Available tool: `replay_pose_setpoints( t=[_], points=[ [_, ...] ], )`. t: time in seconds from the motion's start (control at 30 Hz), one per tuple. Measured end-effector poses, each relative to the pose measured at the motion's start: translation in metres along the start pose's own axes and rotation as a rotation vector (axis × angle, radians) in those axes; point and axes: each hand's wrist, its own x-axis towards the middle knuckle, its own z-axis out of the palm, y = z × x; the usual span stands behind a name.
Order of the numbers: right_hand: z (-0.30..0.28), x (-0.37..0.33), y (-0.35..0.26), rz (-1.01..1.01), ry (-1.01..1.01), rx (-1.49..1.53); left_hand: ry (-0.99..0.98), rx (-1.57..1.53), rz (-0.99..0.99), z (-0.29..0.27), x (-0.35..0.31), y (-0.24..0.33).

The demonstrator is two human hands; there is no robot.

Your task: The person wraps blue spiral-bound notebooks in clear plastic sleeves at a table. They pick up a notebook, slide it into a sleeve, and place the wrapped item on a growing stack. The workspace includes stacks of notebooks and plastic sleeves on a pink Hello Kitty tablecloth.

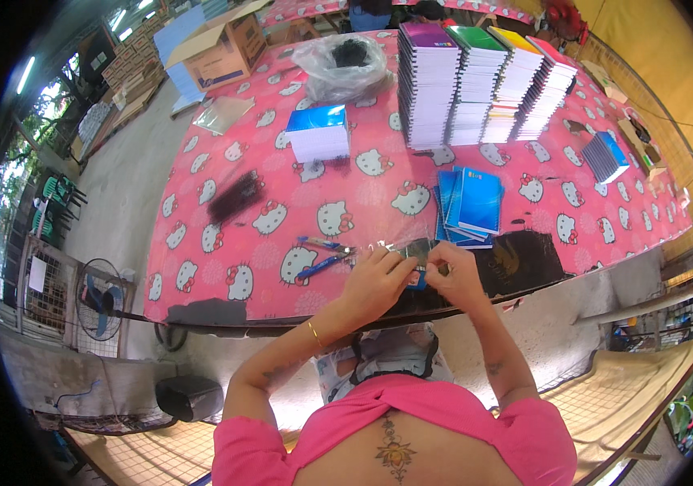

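At the table's near edge, a small blue notebook (417,279) lies mostly hidden under my hands. My left hand (376,281) rests over its left side with bent fingers gripping it. My right hand (454,276) pinches at its right edge; what sits between those fingertips is too small to make out. Just left of my left hand are pliers (324,266) with blue handles. Beyond my right hand lies a loose pile of blue spiral notebooks (476,202). Farther left is a bundle of black binding coils (237,196).
A blue-topped stack of paper (319,144) stands mid-table, with tall spiral notebook stacks (430,89) behind it. A clear plastic bag (342,69) and an open cardboard box (225,53) are at the back. More small blue notebooks (604,156) stand at right. A fan (102,300) is off the left edge.
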Motion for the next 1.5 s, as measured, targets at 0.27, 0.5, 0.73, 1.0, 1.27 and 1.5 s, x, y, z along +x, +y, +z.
replay_pose_setpoints(
  t=[0.27, 0.5, 0.73, 1.0, 1.27, 1.5],
  points=[
    [0.010, -0.012, -0.015, 0.209, -0.007, 0.221, -0.007, -0.260, -0.055, -0.017, 0.003, -0.015],
    [0.024, -0.019, 0.002, -0.301, 0.120, -0.411, -0.225, 0.221, -0.167, -0.061, -0.057, -0.104],
    [0.042, -0.030, 0.014, -0.142, -0.082, -0.416, -0.126, -0.320, -0.597, -0.047, -0.050, -0.091],
    [0.042, -0.031, 0.019, -0.174, -0.046, -0.401, -0.521, -1.330, -1.212, -0.030, -0.011, -0.098],
    [0.041, -0.030, 0.019, -0.180, -0.060, -0.417, -0.545, -1.299, -1.166, -0.023, -0.005, -0.104],
    [0.042, -0.032, 0.021, -0.151, -0.047, -0.428, -0.505, -1.338, -1.170, -0.024, -0.003, -0.099]
  ],
)
